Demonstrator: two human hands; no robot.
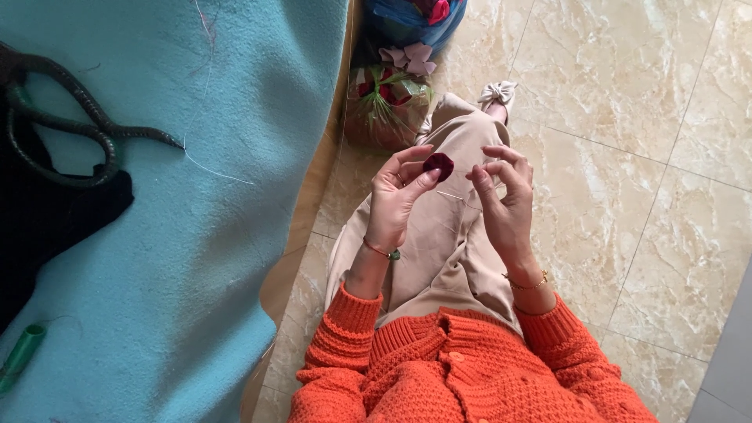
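Holding a small dark red fabric disc point(439, 165) above the lap, the left hand point(397, 196) has its grip clamped on the piece: thumb under the lower edge, fingertips curled behind the upper edge. The disc stands roughly face-on to the camera, so no long axis can be told; it reads as a round, slightly puckered petal.

The right hand point(505, 196) sits just beside it, to the disc's right and at about the same height. Its thumb and forefinger are pinched together on something very fine (a needle is likely, but it is too thin to confirm). A pale thread point(458, 200) runs from beneath the disc, down and to the right, toward that pinch.

Relation noted: the disc lies left of the right pinch, near but not touching, with the thread bridging the gap. The left hand is the one in contact with it.

Surroundings: a teal blanket point(235, 258) to the left carries a dark braided cord point(70, 125) and a green spool point(22, 351). On the marble floor point(627, 196) beyond the knees stands a wrapped bouquet point(388, 106).
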